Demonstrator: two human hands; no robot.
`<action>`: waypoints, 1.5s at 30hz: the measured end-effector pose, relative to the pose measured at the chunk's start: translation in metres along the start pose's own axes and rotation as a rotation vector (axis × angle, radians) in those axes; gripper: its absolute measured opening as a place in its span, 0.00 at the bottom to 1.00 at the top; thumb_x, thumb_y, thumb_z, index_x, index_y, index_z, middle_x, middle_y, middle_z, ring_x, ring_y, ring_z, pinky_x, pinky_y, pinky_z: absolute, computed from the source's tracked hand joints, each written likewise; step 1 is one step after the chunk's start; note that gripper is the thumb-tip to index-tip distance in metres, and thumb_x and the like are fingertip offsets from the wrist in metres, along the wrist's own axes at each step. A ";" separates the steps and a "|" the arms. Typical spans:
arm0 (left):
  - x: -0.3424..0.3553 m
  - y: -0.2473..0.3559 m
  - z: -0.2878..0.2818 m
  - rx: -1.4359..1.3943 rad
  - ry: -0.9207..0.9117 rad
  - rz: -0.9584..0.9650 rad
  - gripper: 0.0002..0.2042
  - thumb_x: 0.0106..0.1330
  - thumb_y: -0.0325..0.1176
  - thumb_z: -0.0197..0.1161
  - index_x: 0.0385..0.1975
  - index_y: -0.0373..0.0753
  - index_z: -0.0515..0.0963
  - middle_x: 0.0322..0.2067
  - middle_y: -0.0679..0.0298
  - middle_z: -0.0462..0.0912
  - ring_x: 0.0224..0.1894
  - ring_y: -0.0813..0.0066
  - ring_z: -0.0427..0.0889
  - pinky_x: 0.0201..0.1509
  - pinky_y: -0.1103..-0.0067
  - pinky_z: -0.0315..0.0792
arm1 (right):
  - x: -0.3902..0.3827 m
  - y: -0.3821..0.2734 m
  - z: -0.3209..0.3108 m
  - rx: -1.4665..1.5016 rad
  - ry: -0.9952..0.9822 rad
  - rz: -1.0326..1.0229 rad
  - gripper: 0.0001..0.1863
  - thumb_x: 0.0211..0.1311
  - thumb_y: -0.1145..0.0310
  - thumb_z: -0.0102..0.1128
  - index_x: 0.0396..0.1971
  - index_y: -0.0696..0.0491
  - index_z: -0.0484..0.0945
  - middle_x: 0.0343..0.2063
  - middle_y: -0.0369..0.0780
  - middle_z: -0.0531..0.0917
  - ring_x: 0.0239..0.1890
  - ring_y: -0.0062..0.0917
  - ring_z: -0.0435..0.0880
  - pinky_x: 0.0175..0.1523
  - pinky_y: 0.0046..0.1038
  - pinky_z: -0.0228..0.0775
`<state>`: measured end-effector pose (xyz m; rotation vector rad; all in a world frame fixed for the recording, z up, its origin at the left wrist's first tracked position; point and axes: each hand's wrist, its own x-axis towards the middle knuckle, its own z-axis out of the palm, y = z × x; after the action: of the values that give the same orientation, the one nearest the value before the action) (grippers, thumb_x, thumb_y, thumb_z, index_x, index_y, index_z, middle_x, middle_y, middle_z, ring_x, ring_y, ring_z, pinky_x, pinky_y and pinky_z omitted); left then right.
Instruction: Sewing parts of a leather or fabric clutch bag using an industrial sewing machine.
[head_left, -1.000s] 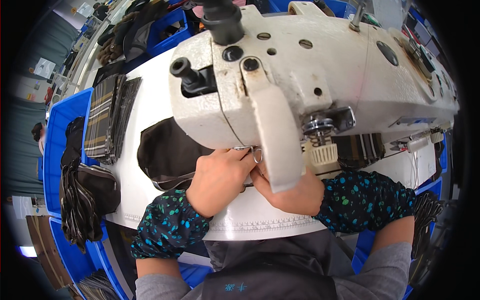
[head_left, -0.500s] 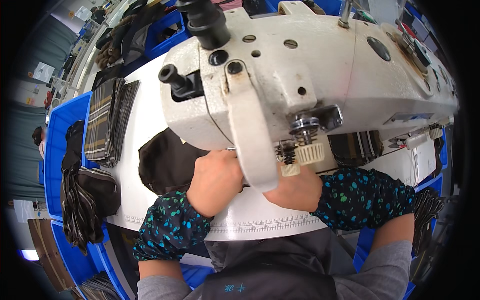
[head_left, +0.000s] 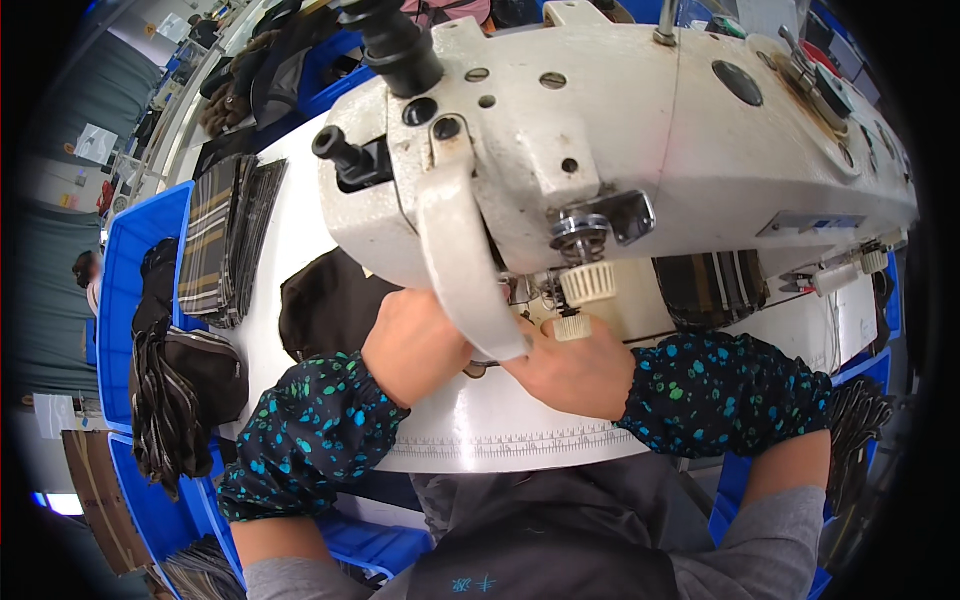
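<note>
A white sewing machine [head_left: 625, 140] stands over my hands, its pale curved lever [head_left: 455, 260] hanging in front of the needle area. Against a dark brown fabric piece [head_left: 325, 305] rests my left hand [head_left: 415, 338], its back upward and its fingers hidden behind the lever. My right hand [head_left: 575, 375] is on the other side of the lever, below the cream tension knobs [head_left: 590, 284]. Its fingers bend inward toward the needle area, and whatever is between them is hidden. Both forearms wear dark sleeve covers with blue and green spots.
Striped plaid fabric pieces [head_left: 222, 240] are stacked on the white table [head_left: 480, 455] at the left. Dark fabric pieces [head_left: 185, 385] hang over a blue bin [head_left: 118, 330]. Another plaid stack [head_left: 710, 288] lies under the machine arm. A ruler strip runs along the table's front edge.
The view has shifted, so the machine sits slightly farther left and higher. My left forearm has swung outward to the left. Both hands remain by the needle area.
</note>
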<state>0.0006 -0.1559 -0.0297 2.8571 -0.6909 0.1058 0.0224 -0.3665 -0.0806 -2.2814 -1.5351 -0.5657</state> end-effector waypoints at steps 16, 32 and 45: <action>-0.005 0.015 -0.009 0.110 -0.055 -0.010 0.18 0.54 0.28 0.68 0.46 0.44 0.86 0.39 0.63 0.81 0.33 0.65 0.84 0.33 0.70 0.79 | 0.000 0.004 -0.003 0.041 0.089 -0.026 0.09 0.46 0.68 0.63 0.29 0.55 0.80 0.12 0.31 0.72 0.13 0.25 0.77 0.19 0.29 0.65; 0.010 -0.006 -0.027 -0.167 -0.158 0.190 0.13 0.60 0.38 0.66 0.38 0.35 0.83 0.35 0.58 0.83 0.31 0.53 0.84 0.32 0.64 0.79 | -0.002 0.005 -0.009 0.032 0.026 -0.074 0.17 0.49 0.69 0.63 0.39 0.60 0.84 0.18 0.33 0.79 0.15 0.24 0.78 0.22 0.29 0.69; 0.010 0.003 -0.023 -0.163 -0.119 0.150 0.19 0.60 0.37 0.64 0.46 0.30 0.82 0.34 0.54 0.83 0.31 0.53 0.84 0.33 0.65 0.79 | 0.000 0.009 -0.018 -0.122 -0.026 -0.101 0.13 0.51 0.69 0.62 0.36 0.58 0.84 0.37 0.46 0.87 0.29 0.28 0.85 0.26 0.26 0.72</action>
<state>0.0079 -0.1578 -0.0051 2.6708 -0.8943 -0.0951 0.0286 -0.3788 -0.0661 -2.3185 -1.6784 -0.6760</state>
